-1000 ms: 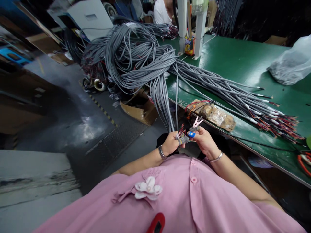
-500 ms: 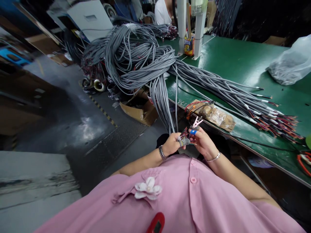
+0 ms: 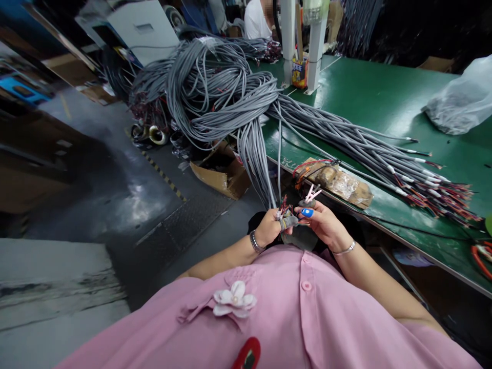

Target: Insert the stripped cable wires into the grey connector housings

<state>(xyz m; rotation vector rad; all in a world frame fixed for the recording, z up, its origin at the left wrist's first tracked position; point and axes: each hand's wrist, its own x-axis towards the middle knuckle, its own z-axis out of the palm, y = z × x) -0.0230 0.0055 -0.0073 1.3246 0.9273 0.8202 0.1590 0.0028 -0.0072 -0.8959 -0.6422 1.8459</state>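
My left hand [image 3: 271, 227] grips the end of a grey cable [image 3: 265, 179] that hangs down from the green table [image 3: 369, 97]; thin red and dark wires [image 3: 285, 205] stick up from my fist. My right hand [image 3: 323, 223], with a blue cover on one fingertip and grey ones on others, pinches a small pink connector [image 3: 311, 193] and touches the wire ends. Both hands are close together in front of my pink shirt, below the table's edge.
A big pile of grey cables [image 3: 215, 87] spills over the table's left end, with stripped ends fanned out at the right [image 3: 434, 184]. A taped wooden block [image 3: 340, 182] lies at the table edge. A plastic bag [image 3: 461, 100], white posts [image 3: 317, 46], a cardboard box [image 3: 223, 171], a seated person [image 3: 257, 18].
My hands shifted slightly against each other while working the wire ends; the right fingers drew a little apart from the left. Everything else stayed put.
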